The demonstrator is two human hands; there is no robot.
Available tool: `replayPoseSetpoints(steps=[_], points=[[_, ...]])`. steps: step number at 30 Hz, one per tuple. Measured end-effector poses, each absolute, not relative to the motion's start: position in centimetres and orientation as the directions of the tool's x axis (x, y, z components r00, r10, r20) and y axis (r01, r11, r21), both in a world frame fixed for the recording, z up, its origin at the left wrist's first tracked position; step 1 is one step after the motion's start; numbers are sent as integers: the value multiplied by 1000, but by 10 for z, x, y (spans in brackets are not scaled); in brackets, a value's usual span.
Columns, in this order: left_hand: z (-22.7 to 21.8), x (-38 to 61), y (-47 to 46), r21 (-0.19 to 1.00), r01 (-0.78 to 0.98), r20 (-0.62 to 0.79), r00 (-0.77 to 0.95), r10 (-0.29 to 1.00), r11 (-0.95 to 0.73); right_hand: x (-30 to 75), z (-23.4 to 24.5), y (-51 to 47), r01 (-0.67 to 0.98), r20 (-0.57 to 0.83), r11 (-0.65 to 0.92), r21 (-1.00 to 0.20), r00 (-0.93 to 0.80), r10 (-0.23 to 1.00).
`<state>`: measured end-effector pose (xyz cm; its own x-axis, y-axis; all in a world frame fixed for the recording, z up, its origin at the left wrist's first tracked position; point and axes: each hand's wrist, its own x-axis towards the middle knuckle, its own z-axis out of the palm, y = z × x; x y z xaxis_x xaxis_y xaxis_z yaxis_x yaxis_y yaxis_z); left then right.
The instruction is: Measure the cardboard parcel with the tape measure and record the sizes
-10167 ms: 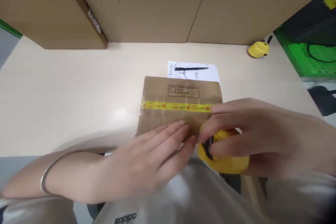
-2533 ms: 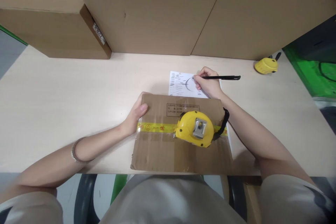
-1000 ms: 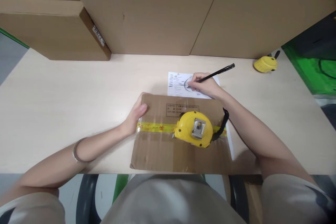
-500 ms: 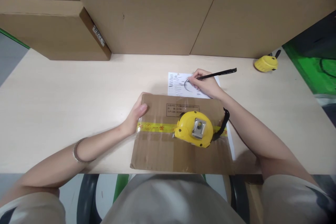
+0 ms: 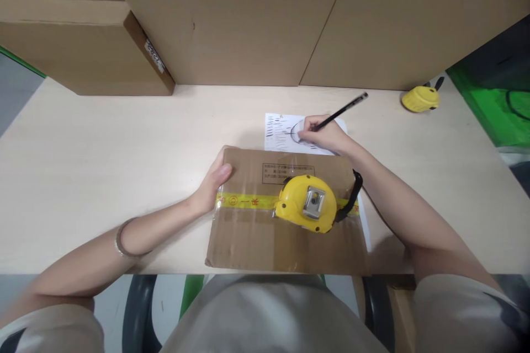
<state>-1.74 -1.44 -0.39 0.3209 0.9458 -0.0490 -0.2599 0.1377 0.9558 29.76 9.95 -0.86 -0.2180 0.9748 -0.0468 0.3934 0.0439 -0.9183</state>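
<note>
A flat cardboard box (image 5: 256, 231) sealed with yellow tape lies at the table's near edge. A yellow tape measure (image 5: 307, 203) with a black strap rests on top of it. My left hand (image 5: 211, 181) lies against the box's left edge, fingers curled onto its top. My right hand (image 5: 323, 133) is closed around a black pen (image 5: 340, 112), whose tip touches a white sheet of paper (image 5: 281, 131) with black marks, just behind the box.
Large cardboard boxes (image 5: 248, 16) stand along the back of the pale table (image 5: 83, 165), one lower box (image 5: 83, 38) at back left. A second yellow tape measure (image 5: 420, 99) sits at back right, beside a green object (image 5: 492, 110).
The pen's free end has swung up and back since half a second ago as my right hand marks the paper. Ten seconds ago both hands were over the box with the tape measure.
</note>
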Motion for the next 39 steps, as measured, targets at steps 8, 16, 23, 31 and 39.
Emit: replayPoseSetpoints(steps=[8, 16, 23, 31, 39], points=[[-5, -18, -13, 951, -271, -54, 326, 944, 148, 298, -8, 100, 379, -32, 58, -924, -225, 974], [-5, -18, -14, 948, -279, -54, 335, 941, 154, 297, -8, 99, 368, -6, 74, -927, -212, 977], [-6, -18, -13, 956, -265, -34, 325, 945, 126, 298, -7, 100, 417, -31, 63, -907, -215, 976], [-7, -19, -14, 957, -262, -39, 315, 948, 127, 297, -4, 97, 453, -51, 62, -890, -233, 971], [-8, -22, -16, 969, -235, -1, 296, 955, 74, 297, 7, 99, 651, -90, 34, -758, -156, 984]])
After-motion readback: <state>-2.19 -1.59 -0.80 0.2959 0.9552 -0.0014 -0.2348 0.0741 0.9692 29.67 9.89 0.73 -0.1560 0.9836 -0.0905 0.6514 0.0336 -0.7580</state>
